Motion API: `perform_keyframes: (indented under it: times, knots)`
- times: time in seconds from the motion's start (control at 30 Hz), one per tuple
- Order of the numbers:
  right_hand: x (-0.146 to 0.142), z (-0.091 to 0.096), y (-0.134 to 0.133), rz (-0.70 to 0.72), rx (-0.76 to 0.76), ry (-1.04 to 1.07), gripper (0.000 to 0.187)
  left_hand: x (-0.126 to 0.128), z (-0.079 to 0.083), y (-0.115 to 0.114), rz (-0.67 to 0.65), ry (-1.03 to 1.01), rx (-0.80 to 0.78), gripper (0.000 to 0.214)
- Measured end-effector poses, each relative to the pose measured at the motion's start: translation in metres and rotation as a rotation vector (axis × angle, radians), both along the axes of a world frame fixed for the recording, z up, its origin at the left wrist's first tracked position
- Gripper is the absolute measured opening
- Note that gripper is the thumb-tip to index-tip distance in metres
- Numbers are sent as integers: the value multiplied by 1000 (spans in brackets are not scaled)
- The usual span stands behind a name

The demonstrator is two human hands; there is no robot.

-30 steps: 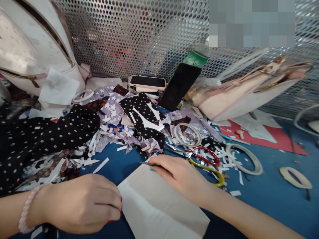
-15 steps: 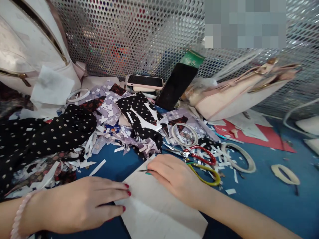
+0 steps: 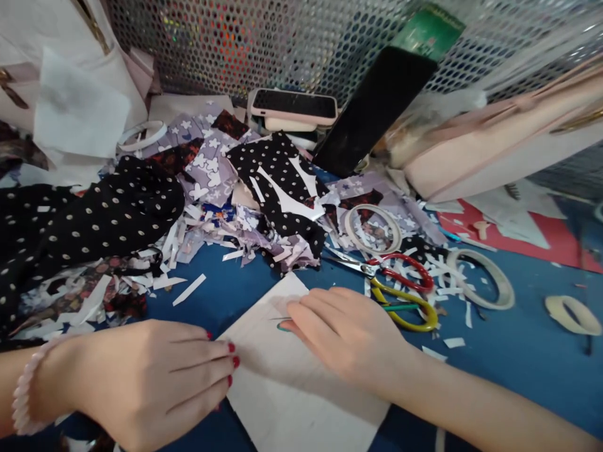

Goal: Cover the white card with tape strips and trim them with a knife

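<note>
A white sheet of paper or card lies at an angle on the blue table. My left hand rests at its left edge, fingers stretched out and flat, red nails on the paper's border. Over the sheet's upper right, my right hand is closed on a slim pointed tool. Its thin dark tip and a bit of teal show past the fingers; the kind is unclear. Behind that hand lie scissors with red handles and yellow-handled scissors, with a thin green stick across the yellow loop.
Patterned fabric scraps and paper strips cover the table's back. Tape rolls lie to the right, by red paper. A phone, a black upright slab and bags stand before a perforated metal panel.
The view has shifted, so the background sits higher and larger. My left fingers have drawn closer together at the paper's edge. My right hand still grips the tool, its tip at a slightly different spot.
</note>
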State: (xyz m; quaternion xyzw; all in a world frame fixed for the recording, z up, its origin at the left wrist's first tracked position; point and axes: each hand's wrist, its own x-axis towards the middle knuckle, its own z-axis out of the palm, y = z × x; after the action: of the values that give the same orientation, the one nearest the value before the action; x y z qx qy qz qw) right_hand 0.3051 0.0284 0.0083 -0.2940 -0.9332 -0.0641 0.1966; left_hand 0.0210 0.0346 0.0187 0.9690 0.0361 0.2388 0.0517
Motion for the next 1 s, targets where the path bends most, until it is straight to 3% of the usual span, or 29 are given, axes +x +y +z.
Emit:
perform_keyframes:
  times: [0.1,0.33,1.0]
  knots:
    - [-3,0,-2,19,-17,-7,27,1,-1,4,-26,-12,-50,40]
    - [-5,-5,-10,71,-30,-51,23,-6,-13,4,45,46,-77,37]
    - [-13,6,-24,88,86,-185,15,-5,-4,4,21,56,-34,39]
